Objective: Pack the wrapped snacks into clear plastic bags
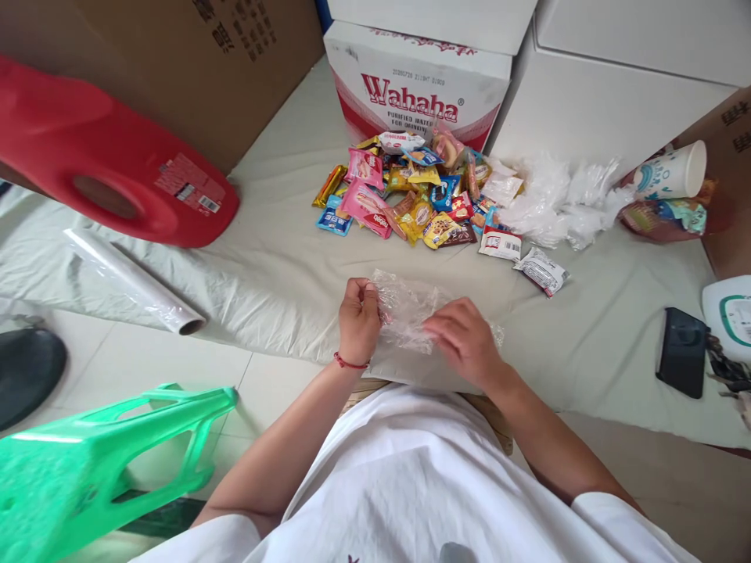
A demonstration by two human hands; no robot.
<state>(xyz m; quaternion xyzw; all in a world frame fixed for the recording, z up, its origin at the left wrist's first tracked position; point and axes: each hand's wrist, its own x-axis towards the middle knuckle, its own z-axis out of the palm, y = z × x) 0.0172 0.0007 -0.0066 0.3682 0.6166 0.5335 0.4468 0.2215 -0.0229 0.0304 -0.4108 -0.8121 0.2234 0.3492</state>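
Head view: both hands (411, 328) pinch clear bag (404, 313) near sheet's edge (293, 344).

"Wahaha" and "purified water for drinking" on white-and-red carton (418, 86)

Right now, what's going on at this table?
A person holds a clear plastic bag with both hands: the left hand pinches its left edge, the right hand rests on its right side. Beyond it lies a pile of snack packets, with crumpled plastic bags beside the pile.
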